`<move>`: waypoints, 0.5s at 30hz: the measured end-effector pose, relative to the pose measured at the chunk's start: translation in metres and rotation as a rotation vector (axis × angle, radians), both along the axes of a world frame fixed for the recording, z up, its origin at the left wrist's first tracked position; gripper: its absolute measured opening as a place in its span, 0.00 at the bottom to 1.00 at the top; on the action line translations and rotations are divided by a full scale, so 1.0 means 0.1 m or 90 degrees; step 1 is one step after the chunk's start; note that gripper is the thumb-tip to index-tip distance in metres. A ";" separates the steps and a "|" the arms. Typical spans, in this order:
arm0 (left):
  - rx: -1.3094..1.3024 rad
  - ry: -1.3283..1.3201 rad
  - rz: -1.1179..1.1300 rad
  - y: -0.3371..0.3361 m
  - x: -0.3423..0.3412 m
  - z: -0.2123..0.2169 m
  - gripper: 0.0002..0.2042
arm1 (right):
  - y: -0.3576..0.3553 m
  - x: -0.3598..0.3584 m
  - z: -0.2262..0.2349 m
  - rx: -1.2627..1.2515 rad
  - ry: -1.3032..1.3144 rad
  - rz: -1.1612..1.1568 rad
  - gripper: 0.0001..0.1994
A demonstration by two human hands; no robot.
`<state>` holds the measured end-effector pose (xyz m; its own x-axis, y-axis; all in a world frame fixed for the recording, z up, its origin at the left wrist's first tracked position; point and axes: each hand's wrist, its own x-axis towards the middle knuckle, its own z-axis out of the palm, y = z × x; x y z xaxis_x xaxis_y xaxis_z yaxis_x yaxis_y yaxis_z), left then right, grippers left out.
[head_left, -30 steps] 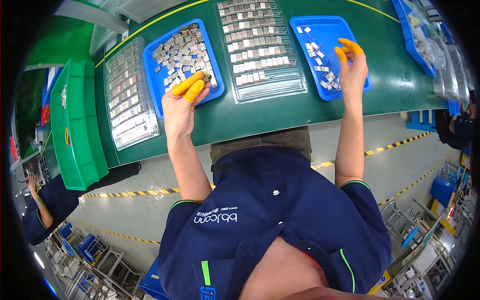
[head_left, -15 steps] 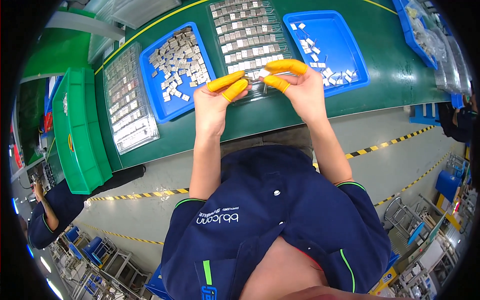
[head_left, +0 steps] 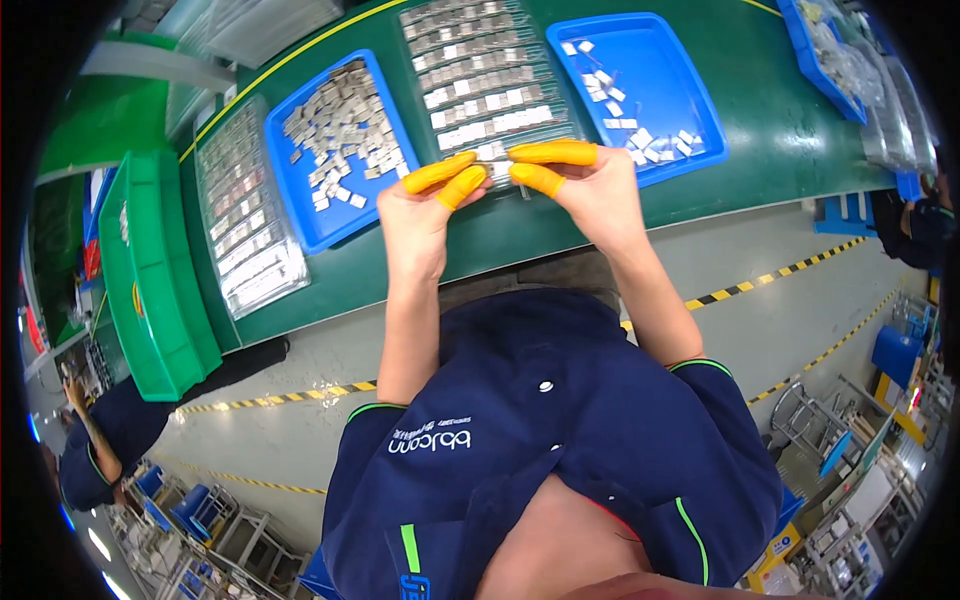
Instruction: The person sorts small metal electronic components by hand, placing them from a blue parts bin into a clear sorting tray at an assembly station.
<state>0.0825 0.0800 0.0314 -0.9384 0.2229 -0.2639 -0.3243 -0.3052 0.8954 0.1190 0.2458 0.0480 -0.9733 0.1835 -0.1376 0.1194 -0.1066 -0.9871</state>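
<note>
My left hand (head_left: 425, 210) and my right hand (head_left: 595, 200) meet over the near end of the middle clear tray (head_left: 412, 62), both with yellow finger cots on thumb and forefinger. Pinched in my right fingertips is a small white block (head_left: 499, 168), partly hidden. My left fingertips are pressed together around something too small to make out. Rows of small grey and white blocks with thin leads fill the middle tray. A blue tray (head_left: 715, 135) beside my right hand holds loose white blocks; another blue tray (head_left: 322, 243) beside my left hand holds a heap of grey and white ones.
A second clear tray of blocks (head_left: 300, 275) lies farther left on the green table (head_left: 790, 150). A green bin (head_left: 165, 330) stands past the table's left end. At the far right is a blue tray with plastic bags (head_left: 850, 70). Another person's arm (head_left: 95, 430) shows at the left.
My hands have come closer together, bringing the white block up against my left fingertips. The table and trays sit slightly farther left in the picture.
</note>
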 end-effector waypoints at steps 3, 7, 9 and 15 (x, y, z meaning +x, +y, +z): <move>-0.043 0.028 -0.022 0.00 0.05 0.01 0.11 | 0.01 0.03 -0.04 0.009 0.006 0.020 0.11; 0.007 0.013 -0.069 -0.02 0.05 -0.05 0.11 | 0.04 0.06 -0.11 -0.086 -0.002 0.040 0.12; 0.031 0.002 -0.098 -0.04 0.07 -0.08 0.11 | 0.08 0.06 -0.17 -0.103 -0.021 0.129 0.11; 0.130 -0.041 -0.087 0.01 0.16 -0.22 0.11 | -0.03 0.09 -0.19 -0.109 -0.042 0.086 0.07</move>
